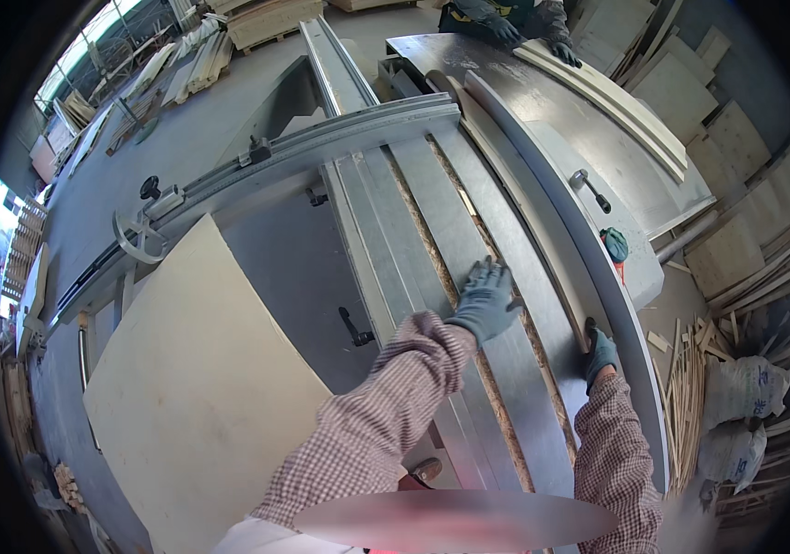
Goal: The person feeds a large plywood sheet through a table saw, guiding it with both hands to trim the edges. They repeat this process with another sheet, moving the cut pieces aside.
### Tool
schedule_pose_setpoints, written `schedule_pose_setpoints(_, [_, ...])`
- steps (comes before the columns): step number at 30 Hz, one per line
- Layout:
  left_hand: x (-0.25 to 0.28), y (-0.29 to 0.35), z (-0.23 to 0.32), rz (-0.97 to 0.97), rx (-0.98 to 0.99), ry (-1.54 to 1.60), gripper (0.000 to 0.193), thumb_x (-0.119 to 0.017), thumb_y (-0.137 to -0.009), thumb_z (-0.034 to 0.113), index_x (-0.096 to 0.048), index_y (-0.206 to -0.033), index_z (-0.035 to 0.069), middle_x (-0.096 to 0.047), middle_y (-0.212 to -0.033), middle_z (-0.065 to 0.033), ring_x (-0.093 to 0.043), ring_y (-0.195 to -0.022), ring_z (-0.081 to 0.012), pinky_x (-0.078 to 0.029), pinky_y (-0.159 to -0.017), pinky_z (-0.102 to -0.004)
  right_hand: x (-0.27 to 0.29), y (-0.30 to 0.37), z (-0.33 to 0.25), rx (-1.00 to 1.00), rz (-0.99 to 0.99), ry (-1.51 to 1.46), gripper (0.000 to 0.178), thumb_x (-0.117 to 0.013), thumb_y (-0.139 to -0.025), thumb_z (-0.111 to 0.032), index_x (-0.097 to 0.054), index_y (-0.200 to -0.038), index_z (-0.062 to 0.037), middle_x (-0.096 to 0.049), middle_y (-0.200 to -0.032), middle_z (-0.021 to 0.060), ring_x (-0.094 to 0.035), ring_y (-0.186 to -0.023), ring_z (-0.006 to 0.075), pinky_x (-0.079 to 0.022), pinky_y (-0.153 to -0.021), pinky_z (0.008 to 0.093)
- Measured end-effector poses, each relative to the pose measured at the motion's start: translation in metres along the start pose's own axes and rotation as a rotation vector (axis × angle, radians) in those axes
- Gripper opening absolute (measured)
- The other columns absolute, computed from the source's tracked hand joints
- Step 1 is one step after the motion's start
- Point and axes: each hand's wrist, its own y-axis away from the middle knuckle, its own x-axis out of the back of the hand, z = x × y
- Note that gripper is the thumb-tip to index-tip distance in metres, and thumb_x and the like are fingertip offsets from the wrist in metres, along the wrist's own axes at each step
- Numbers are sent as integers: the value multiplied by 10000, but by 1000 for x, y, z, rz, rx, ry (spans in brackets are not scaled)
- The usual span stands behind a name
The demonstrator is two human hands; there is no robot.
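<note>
My left hand [487, 300], in a grey-blue glove, lies with its fingers spread on the slotted metal saw table [446, 198]. Sawdust fills the slots beside it. At the right, my gloved right hand [602, 355] grips the near end of a long, narrow wooden strip [529, 226]. That strip stretches away along the tall grey fence [568, 217]. My right fingers are partly hidden. Both forearms wear checked sleeves.
A crossbar with a metal rail [293, 148] spans the far side. A large pale panel [201, 379] leans at the left. Across the machine, a co-worker's gloved hand [566, 54] rests on pale boards [607, 106]. Offcuts [688, 406] and white sacks [746, 388] lie right.
</note>
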Motion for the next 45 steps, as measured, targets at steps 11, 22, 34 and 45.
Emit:
schedule_pose_setpoints(11, [38, 83, -114, 303, 465, -302, 773, -490, -849, 510, -241, -1459, 107, -187, -1517, -165, -92, -1414, -345, -31, -1121, -533, -19, -41, -5, -3, 46, 145, 832, -757, -686, -431, -467, -1290, 63, -493, -1322, 196, -439, -1243, 297, -346, -1002, 362])
schedule_pose_setpoints(22, [37, 85, -120, 371, 430, -204, 772, -527, -841, 483, -251, -1455, 103, -217, -1506, -170, -90, -1408, -365, -88, -1118, -518, -49, -60, -11, 45, 53, 217, 777, -750, -680, -462, -547, -1204, 74, -558, -1241, 196, -534, -1117, 295, -411, -922, 361])
schedule_pose_setpoints(34, [38, 86, -122, 334, 454, -172, 775, -527, -838, 489, -253, -1456, 109, -227, -1500, -181, -102, -1402, -375, -87, -1124, -504, -98, -72, -42, 69, 13, 439, 802, -674, -685, -596, -603, -1140, 60, -632, -1108, 212, -595, -1046, 305, -439, -878, 368])
schedule_pose_setpoints(45, [36, 87, -128, 380, 443, -186, 785, -539, -825, 490, -261, -1454, 111, -241, -1492, -179, -106, -1399, -381, -96, -1125, -501, -112, -35, -63, 138, 106, 691, 927, -593, -668, -723, -585, -1165, 59, -584, -1186, 249, -535, -1165, 340, -407, -945, 385])
